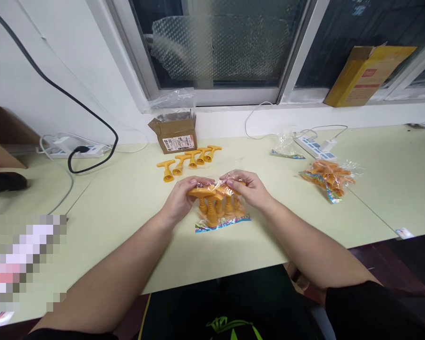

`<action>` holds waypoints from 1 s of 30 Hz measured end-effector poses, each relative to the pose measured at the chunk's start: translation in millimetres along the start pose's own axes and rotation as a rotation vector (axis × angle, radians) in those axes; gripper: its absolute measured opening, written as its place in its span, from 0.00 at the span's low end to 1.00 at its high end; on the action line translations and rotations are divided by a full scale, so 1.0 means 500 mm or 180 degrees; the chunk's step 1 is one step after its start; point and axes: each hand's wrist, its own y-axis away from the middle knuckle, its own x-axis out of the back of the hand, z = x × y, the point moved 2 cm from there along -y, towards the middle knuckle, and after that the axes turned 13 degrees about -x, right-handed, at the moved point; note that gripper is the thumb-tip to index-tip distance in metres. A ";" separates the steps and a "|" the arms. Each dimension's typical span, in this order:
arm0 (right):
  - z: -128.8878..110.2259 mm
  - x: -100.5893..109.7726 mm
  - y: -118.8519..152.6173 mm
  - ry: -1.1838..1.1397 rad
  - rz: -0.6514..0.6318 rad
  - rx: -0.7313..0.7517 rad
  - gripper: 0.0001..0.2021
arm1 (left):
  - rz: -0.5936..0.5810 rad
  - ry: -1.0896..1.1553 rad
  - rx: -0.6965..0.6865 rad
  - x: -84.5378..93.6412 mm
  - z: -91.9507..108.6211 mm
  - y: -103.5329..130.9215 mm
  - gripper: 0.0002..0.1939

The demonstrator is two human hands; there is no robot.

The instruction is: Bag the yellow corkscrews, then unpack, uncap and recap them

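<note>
Between my hands is a clear plastic bag (219,208) holding several yellow T-handled plastic pieces, their handles up and stems down. A colourful printed strip runs along the bag's lower edge. My left hand (184,196) grips the bag's upper left side, fingers curled behind it. At the upper right, my right hand (250,188) pinches the bag with thumb and fingers. Just beyond my hands, a row of loose yellow T-handled pieces (193,159) stands on the pale table (127,226).
Behind the loose pieces stands an open cardboard box (177,134). To the right lie a filled bag of orange-yellow pieces (329,178) and a crumpled clear bag (286,146) near a power strip (315,147). A black cable (56,87) loops down at left.
</note>
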 end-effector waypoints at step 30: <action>0.003 -0.011 -0.001 -0.0200 0.0136 -0.0373 0.16 | -0.0068 -0.0798 0.0062 0.016 -0.012 0.000 0.17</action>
